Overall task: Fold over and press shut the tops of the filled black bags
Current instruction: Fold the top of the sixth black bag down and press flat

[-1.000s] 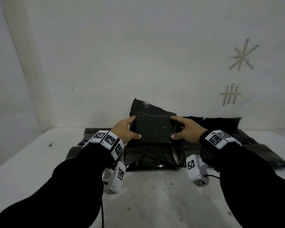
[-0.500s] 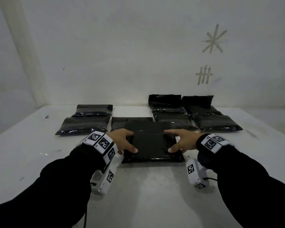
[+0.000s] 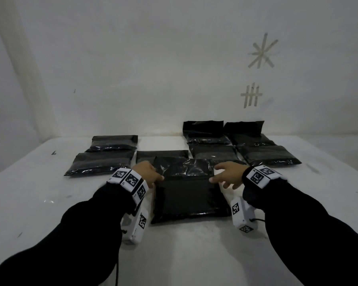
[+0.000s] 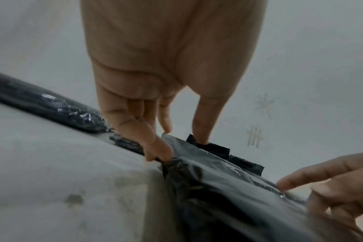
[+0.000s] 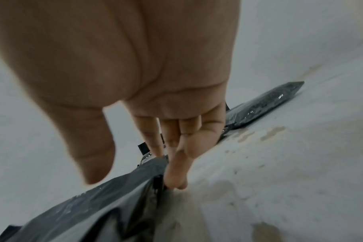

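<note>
A filled black bag lies flat on the white table right in front of me, its glossy top flap stretched out on the far side. My left hand rests at the bag's left edge by the flap. In the left wrist view the left hand has straight fingers, fingertips touching the bag. My right hand is spread at the right edge. In the right wrist view the right hand touches the bag with straight fingertips, thumb lifted off.
Two black bags lie at the back left and one just behind the front bag. Several more lie at the back right, two with tops standing against the wall. Tape marks are on the wall.
The bag, held up in both hands a second ago, now lies on the table. Both hands have let go and slid along its sides toward the flap.
</note>
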Demonstrator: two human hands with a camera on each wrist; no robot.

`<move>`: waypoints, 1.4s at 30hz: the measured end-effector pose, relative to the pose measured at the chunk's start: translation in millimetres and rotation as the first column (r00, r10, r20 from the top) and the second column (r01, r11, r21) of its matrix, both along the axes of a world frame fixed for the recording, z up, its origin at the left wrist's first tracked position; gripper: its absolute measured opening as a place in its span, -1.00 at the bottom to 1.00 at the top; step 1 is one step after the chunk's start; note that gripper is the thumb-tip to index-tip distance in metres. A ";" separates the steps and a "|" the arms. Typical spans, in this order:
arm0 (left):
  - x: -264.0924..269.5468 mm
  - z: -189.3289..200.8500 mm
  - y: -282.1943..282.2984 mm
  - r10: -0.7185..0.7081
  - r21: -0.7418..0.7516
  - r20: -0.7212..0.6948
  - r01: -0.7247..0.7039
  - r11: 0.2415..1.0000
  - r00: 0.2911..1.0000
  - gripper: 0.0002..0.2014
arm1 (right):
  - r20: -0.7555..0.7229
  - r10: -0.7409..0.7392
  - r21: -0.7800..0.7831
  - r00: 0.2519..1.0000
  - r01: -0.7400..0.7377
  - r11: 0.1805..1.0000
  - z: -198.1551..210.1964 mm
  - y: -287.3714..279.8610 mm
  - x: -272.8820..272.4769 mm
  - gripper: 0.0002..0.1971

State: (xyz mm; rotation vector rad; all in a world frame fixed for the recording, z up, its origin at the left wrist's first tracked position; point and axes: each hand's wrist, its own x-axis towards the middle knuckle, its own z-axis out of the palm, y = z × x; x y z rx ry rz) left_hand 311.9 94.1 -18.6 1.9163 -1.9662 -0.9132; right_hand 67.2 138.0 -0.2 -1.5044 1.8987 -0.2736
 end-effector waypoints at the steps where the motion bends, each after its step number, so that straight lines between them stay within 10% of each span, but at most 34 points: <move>1: -0.9 -2.3 -5.3 0.031 0.015 -0.024 -0.031 0.999 0.999 -0.76 | -0.014 -0.029 -0.010 0.999 0.029 1.000 1.9 -4.2 1.0 -0.45; 8: -4.2 -8.8 -25.9 0.257 0.141 -0.198 -0.232 0.963 0.946 -0.79 | 0.162 -0.288 0.032 0.944 0.286 0.958 -3.9 -31.4 3.8 -0.85; 17: -5.2 -14.5 -28.7 0.400 0.261 -0.473 -0.310 0.914 0.785 -0.92 | 0.335 -0.402 0.111 0.852 0.388 0.915 -12.1 -36.5 11.7 -0.67; 26: -5.1 -12.4 -26.5 0.365 0.237 -0.632 -0.278 0.931 0.684 -0.59 | 0.475 -0.399 0.064 0.784 0.422 0.905 -11.1 -35.2 1.3 -0.86; 42: -14.2 -9.6 -15.3 0.396 0.353 -0.730 -0.189 0.916 0.557 -0.81 | 0.775 -0.288 0.023 0.563 0.430 0.902 -22.5 -20.1 5.1 -0.88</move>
